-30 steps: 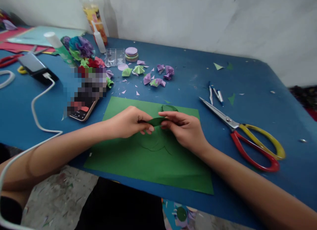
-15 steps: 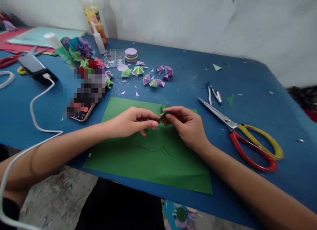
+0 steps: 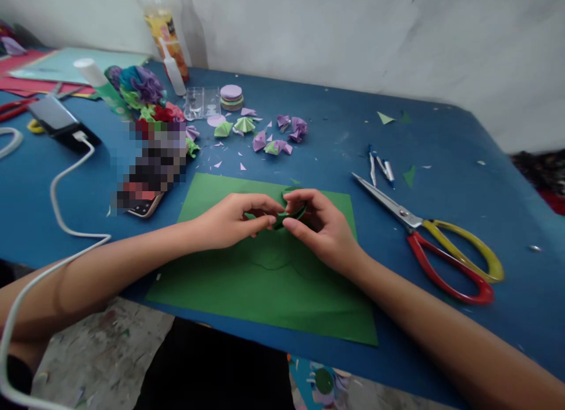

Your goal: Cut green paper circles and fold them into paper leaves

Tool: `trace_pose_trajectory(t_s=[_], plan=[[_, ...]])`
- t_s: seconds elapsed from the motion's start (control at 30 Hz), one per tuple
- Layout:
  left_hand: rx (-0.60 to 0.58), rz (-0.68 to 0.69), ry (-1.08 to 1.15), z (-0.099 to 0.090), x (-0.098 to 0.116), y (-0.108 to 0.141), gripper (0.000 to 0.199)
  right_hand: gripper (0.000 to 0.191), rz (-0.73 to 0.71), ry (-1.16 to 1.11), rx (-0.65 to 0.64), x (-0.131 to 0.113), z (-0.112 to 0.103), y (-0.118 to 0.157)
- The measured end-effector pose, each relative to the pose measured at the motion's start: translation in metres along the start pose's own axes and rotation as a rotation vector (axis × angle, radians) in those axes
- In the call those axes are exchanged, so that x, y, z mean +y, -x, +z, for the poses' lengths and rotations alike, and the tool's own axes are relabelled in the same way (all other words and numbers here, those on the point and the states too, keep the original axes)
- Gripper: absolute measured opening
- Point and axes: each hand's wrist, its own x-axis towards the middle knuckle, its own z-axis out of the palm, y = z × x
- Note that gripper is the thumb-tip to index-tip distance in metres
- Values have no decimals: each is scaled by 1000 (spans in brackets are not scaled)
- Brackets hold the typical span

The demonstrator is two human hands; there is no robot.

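Note:
A small dark green folded paper piece (image 3: 279,222) is held up between my two hands, over a large green paper sheet (image 3: 265,298). My left hand (image 3: 233,219) pinches its left end between thumb and fingers. My right hand (image 3: 326,230) is curled round its right side, fingers and thumb on either side of the paper. Part of the piece is hidden behind my fingers. Another dark green paper piece (image 3: 289,192) shows just behind my right fingertips. A thin curved line runs across the sheet below my hands.
Large scissors (image 3: 410,219) with red and yellow handles lie at right, beside a compass (image 3: 380,166). Folded purple and green paper pieces (image 3: 278,146) and scraps lie behind the sheet. A phone (image 3: 152,175), a cable (image 3: 55,198) and a glue bottle (image 3: 174,75) are at left.
The green paper piece has opened out and turned in my fingers. My right thumb has moved down and left, away from the index finger. The scissors and sheet stay put.

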Motion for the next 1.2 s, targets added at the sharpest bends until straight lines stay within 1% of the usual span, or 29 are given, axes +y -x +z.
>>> trace_pose_trajectory(t_s=[0.1, 0.17, 0.27, 0.37, 0.43, 0.53, 0.6, 0.7, 0.77, 0.9, 0.97, 1.03, 1.1, 1.17, 1.2], plan=[[85, 32, -20, 2, -2, 0, 17, 25, -68, 127, -18, -3, 1, 2], [146, 52, -26, 3, -3, -1, 13, 27, -97, 167, 10, -2, 1, 3], [226, 63, 7, 3, -2, -1, 10, 32, -53, 65, 91, 3, 2, 2], [261, 48, 74, 2, -1, -1, 8, 28, 0, -16, 147, 6, 3, 0], [238, 34, 112, 2, 0, -1, 8, 22, 5, -8, 166, 6, 3, -1], [200, -2, 159, 3, 0, -2, 14, 17, -14, 46, 185, 5, 4, -1], [201, -22, 175, 4, 0, -2, 14, 14, -28, 77, 189, 5, 4, -1], [204, -51, 197, 4, 1, -3, 11, 15, -48, 94, 202, 4, 4, -1], [195, -87, 246, 2, 2, -4, 13, 16, -66, 102, 202, 3, 4, -1], [155, -148, 407, 0, 5, -4, 28, 22, -155, 153, 196, 1, 2, 1], [123, -163, 438, 0, 5, -4, 31, 25, -213, 212, 183, 1, 1, 1], [103, -169, 430, 1, 4, -4, 30, 28, -269, 271, 157, 1, 1, 2], [105, -161, 428, 2, 2, -5, 26, 26, -317, 314, 114, -1, 1, 2], [124, -139, 437, 2, 0, -6, 20, 19, -326, 319, 67, -2, 2, 2], [136, -128, 438, 2, 0, -6, 18, 19, -307, 297, 56, -3, 3, 2]])
